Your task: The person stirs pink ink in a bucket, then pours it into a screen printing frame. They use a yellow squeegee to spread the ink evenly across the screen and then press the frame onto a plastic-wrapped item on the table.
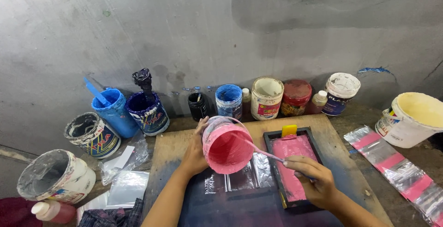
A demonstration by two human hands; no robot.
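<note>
Left hand (194,151): fingers grip tilted pink ink tub (224,145), mid-board (175,146).
Right hand (314,181): fingers closed on stick (263,152) reaching into tub.
Risk: the tilt could likely spill ink beside framed screen (290,167).

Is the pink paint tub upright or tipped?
Tipped: the left hand tilts the pink paint tub, mouth facing the camera, while the right hand works a stick inside.

Paint-stained tubs (150,111), a blue jar (229,100), a red-lidded jar (296,97) and a cream bucket (413,118) line a grey wall (194,28) beside plastic bags (397,167).
</note>
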